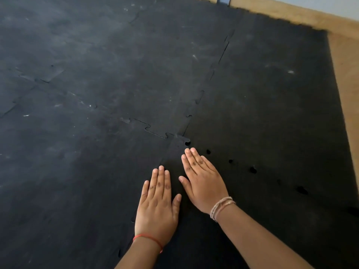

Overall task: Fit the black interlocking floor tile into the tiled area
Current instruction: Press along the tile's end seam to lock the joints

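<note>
A darker black interlocking tile (242, 220) lies at the lower right, its far left corner (181, 141) meeting the dusty tiled area (87, 133). Small dark gaps (252, 169) show along its far seam with the neighbouring tile (262, 90). My left hand (157, 206) rests flat, palm down, on the tile's left seam. My right hand (202, 181) lies flat on the tile just below the corner, fingers together and pointing to it. Neither hand grips anything.
Puzzle-shaped seams (155, 131) run between the laid tiles. Bare wooden floor (347, 78) borders the mat on the right and at the far edge, with a pale wall (330, 6) beyond it.
</note>
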The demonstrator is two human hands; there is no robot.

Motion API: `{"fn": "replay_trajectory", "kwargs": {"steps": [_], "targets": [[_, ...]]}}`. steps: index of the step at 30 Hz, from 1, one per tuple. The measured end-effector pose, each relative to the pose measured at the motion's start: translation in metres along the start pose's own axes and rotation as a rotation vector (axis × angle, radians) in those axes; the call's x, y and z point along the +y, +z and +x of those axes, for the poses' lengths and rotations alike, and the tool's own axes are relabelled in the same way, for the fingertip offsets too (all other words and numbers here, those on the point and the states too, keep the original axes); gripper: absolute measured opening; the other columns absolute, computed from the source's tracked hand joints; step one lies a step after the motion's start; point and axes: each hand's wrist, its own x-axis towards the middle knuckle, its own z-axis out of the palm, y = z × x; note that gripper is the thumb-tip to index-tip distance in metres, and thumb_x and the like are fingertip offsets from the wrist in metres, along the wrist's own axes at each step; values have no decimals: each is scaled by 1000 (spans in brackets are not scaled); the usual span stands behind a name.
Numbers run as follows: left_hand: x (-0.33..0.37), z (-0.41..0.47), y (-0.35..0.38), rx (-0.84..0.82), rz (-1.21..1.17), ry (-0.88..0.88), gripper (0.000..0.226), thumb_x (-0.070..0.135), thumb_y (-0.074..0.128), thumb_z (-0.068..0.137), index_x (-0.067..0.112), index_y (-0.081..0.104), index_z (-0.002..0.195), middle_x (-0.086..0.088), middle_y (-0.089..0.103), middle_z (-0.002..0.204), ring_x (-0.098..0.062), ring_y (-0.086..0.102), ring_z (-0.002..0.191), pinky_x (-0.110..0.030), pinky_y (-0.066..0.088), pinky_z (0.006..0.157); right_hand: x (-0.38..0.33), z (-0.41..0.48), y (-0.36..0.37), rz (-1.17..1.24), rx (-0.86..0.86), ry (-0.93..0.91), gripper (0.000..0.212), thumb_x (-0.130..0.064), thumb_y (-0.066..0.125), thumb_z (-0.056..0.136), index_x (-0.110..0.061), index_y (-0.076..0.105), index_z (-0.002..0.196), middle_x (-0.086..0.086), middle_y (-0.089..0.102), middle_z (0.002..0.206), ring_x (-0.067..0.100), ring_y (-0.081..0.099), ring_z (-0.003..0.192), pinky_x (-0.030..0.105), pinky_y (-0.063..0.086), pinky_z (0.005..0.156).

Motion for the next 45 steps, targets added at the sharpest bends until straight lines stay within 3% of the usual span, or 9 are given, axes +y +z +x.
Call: {"fn": "replay_trajectory", "kwargs": {"steps": [5, 8, 10, 16, 25, 29, 31, 39, 45], "targets": [[2, 4, -10, -85, 21, 24, 68, 44, 4, 95, -1, 39, 132, -17, 41, 140, -25, 31, 132, -31, 4, 110, 2, 4, -14, 60, -60, 2, 59, -43, 23, 89, -10, 49, 131, 6, 49, 139, 16, 34, 133, 36, 31, 106], [-2, 30, -24, -42, 70, 195, 87, 59, -29, 75, 5, -5, 138, -12, -7, 151, -20, -9, 137, -26, -11, 113, 9, -10, -10, 58, -57, 26, 77, -58, -1, 84, -12, 8, 145, 3, 4, 155, 15, -7, 139, 32, -2, 112], [-2, 55, -33, -111, 51, 272, 75, 60, -19, 79, 11, -20, 136, -6, -25, 149, -14, -25, 134, -26, -14, 110, 14, -27, -6, 30, -42, 163, 86, -69, -14, 79, -11, -6, 142, 5, -11, 152, 20, -12, 140, 34, -5, 112], [8, 81, -38, -240, 24, 289, 62, 38, 18, 98, 9, -16, 142, -6, -23, 152, -10, -28, 130, -25, -12, 108, 16, -36, -6, 7, -51, 287, 84, -63, 7, 89, -1, 37, 137, 16, 37, 146, 28, 34, 135, 43, 29, 106], [16, 90, -58, -429, 155, 237, 65, 37, 22, 98, 5, -12, 142, -12, -18, 153, -21, -13, 141, -31, -1, 114, 17, -32, -10, 50, -118, 292, 83, -63, 12, 88, -1, 36, 138, 17, 37, 146, 28, 35, 135, 45, 30, 106], [32, 105, -80, -480, 281, 225, 75, 42, 43, 91, 3, 7, 145, -14, 1, 155, -25, 10, 142, -40, 26, 111, 23, -28, -23, 63, -168, 200, 95, -71, 2, 78, -5, 2, 146, 14, 1, 157, 25, -2, 144, 36, 1, 113], [32, 112, -86, -427, 271, 261, 83, 47, 58, 81, 5, 21, 142, -13, 17, 153, -27, 25, 138, -42, 34, 106, 27, -25, -29, 75, -221, 183, 95, -73, 14, 81, -7, -10, 145, 10, -14, 156, 22, -14, 143, 34, -6, 114], [15, 106, -68, -480, 53, 282, 106, 35, 67, 78, 8, -11, 143, -9, -18, 153, -20, -13, 141, -31, -2, 114, 34, -3, -56, 47, -558, 145, 130, -68, 65, 63, -4, -15, 143, 13, -20, 154, 25, -15, 142, 36, 1, 116], [15, 114, -58, -568, 77, 270, 106, 34, 67, 78, 8, -14, 143, -10, -20, 153, -21, -15, 141, -32, -3, 114, 33, 0, -50, 26, -558, 136, 132, -66, 69, 61, -5, -15, 144, 15, -19, 154, 26, -15, 142, 35, 1, 115]]}}
